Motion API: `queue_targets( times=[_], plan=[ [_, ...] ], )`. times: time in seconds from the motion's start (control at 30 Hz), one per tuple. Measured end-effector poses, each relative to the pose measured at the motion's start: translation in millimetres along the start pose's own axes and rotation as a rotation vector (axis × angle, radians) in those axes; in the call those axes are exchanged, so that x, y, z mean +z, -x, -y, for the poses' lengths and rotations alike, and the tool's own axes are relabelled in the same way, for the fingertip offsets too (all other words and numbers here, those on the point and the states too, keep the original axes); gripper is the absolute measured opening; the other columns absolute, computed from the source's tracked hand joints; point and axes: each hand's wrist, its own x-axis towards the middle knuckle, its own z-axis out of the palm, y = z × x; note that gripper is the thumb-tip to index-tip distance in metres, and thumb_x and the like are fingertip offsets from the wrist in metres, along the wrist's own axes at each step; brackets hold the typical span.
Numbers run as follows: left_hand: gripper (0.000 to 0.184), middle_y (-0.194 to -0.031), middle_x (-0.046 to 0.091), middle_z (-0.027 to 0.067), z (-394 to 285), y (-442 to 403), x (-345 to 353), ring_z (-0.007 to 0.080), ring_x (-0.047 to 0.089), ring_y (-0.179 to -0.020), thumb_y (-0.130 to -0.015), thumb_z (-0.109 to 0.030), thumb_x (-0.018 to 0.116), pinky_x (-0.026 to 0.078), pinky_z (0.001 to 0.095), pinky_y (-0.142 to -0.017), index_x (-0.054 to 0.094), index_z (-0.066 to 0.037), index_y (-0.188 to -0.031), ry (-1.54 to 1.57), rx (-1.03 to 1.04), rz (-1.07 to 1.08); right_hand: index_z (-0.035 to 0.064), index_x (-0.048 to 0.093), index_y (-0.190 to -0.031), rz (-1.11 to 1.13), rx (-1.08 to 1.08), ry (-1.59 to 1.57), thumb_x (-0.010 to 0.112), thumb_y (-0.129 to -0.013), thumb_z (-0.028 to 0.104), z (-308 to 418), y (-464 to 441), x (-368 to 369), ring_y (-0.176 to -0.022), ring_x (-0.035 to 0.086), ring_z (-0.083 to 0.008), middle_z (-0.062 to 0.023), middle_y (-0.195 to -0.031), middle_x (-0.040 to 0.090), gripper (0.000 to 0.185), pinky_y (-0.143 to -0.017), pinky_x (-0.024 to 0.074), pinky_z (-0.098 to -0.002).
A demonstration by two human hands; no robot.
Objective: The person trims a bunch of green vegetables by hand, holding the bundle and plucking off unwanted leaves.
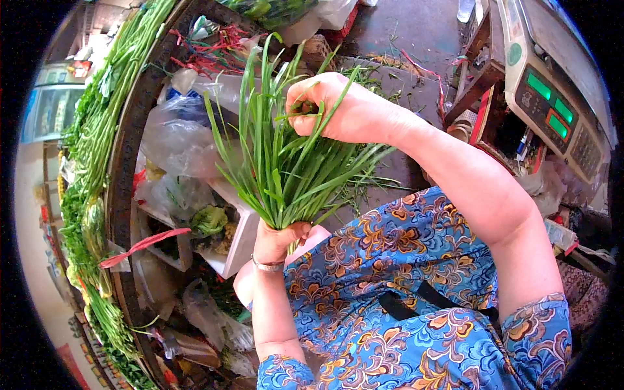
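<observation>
My left hand (pixel 276 242) is closed around the stem end of a bunch of garlic chives (pixel 286 169). The long flat green leaves fan out upward from that fist. A silver bracelet (pixel 267 264) circles the left wrist. Above, my right hand (pixel 331 107) has its fingers curled in a pinch among the upper leaves, with some green leaf between the fingertips. How many leaves it grips I cannot make out. Loose green bits (pixel 370 179) are scattered on the surface behind the bunch.
A scale (pixel 549 97) with lit green digits stands at right beside a wooden crate (pixel 478 78). Long green vegetables (pixel 104 130) line a ledge on the left. Plastic bags (pixel 179 140), red ties (pixel 224 49) and a white foam box (pixel 237 240) crowd the near left.
</observation>
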Motion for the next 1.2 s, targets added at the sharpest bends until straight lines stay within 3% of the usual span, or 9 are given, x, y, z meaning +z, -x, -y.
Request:
queue_targets(
  times=[0.23,0.33,0.5,0.53,0.57,0.67,0.83,1.1,1.2],
  plan=[
    [0.030,-0.075,0.064,0.0087,3,-1,-4,0.0155,0.058,-0.057,-0.070,0.005,0.072,0.045,0.0256,-0.047,0.062,0.002,-0.098,-0.007,-0.013,-0.031,-0.0010,0.060,-0.086,0.101,0.065,-0.040,0.063,-0.081,0.015,9,0,-7,-0.067,0.057,-0.0184,-0.0126,-0.072,0.060,0.017,-0.065,0.0460,-0.0324],
    [0.043,-0.075,0.062,0.0111,6,-2,-9,0.0191,0.056,-0.055,-0.067,-0.008,0.078,0.046,0.0299,-0.045,0.061,0.004,-0.105,-0.054,0.000,-0.042,-0.0006,0.059,-0.085,0.095,-0.001,0.023,0.064,-0.079,0.013,7,0,-6,-0.069,0.059,-0.0206,-0.0132,-0.074,0.060,0.016,-0.066,0.0471,-0.0334],
    [0.028,-0.072,0.063,0.0105,-1,-1,1,0.0175,0.058,-0.056,-0.068,-0.001,0.073,0.045,0.0270,-0.045,0.061,0.003,-0.093,-0.002,0.004,-0.044,0.0017,0.055,-0.081,-0.124,-0.297,0.173,0.064,-0.073,0.005,-1,-1,6,-0.071,0.058,-0.0262,-0.0117,-0.078,0.056,0.013,-0.064,0.0473,-0.0374],
    [0.028,-0.071,0.063,0.0109,-2,-1,1,0.0179,0.058,-0.056,-0.067,-0.001,0.073,0.045,0.0273,-0.045,0.062,0.004,-0.092,-0.027,-0.005,-0.055,0.0039,0.058,-0.081,-0.048,-0.182,0.129,0.065,-0.074,0.013,7,0,1,-0.084,0.060,-0.0342,-0.0152,-0.080,0.058,0.014,-0.072,0.0479,-0.0433],
    [0.028,-0.071,0.063,0.0109,-2,-1,1,0.0179,0.058,-0.056,-0.067,-0.001,0.073,0.045,0.0273,-0.045,0.062,0.004,-0.092,-0.028,-0.006,-0.055,0.0039,0.058,-0.081,-0.048,-0.181,0.129,0.065,-0.074,0.013,6,0,1,-0.084,0.060,-0.0342,-0.0152,-0.080,0.058,0.014,-0.072,0.0479,-0.0433],
    [0.026,-0.071,0.063,0.0108,-2,-2,0,0.0176,0.058,-0.057,-0.068,0.000,0.073,0.046,0.0277,-0.045,0.062,0.004,-0.092,-0.025,-0.010,-0.040,0.0030,0.058,-0.081,-0.091,-0.238,0.147,0.066,-0.073,0.011,5,-2,3,-0.078,0.061,-0.0332,-0.0142,-0.077,0.059,0.014,-0.068,0.0485,-0.0414],
    [0.028,-0.074,0.064,0.0109,-1,-2,1,0.0171,0.059,-0.057,-0.069,0.004,0.073,0.047,0.0277,-0.046,0.062,0.003,-0.095,-0.060,-0.006,-0.023,0.0004,0.060,-0.084,-0.128,-0.092,-0.105,0.066,-0.072,0.006,4,-1,2,-0.068,0.064,-0.0265,-0.0127,-0.072,0.063,0.014,-0.061,0.0490,-0.0358],
    [0.032,-0.076,0.065,0.0107,-1,-1,1,0.0167,0.060,-0.058,-0.070,0.004,0.075,0.047,0.0269,-0.048,0.062,0.003,-0.099,-0.044,-0.006,-0.022,-0.0004,0.065,-0.088,-0.076,-0.040,-0.044,0.069,-0.075,0.008,-1,4,1,-0.079,0.067,-0.0262,-0.0168,-0.082,0.067,0.016,-0.071,0.0526,-0.0357],
    [0.032,-0.076,0.065,0.0105,-2,-1,1,0.0164,0.060,-0.059,-0.069,0.004,0.076,0.048,0.0267,-0.048,0.062,0.002,-0.098,-0.039,-0.004,-0.015,0.0005,0.065,-0.091,-0.043,-0.063,-0.003,0.067,-0.079,0.006,-8,4,6,-0.078,0.066,-0.0257,-0.0126,-0.084,0.066,0.013,-0.070,0.0524,-0.0348]
  ],
)
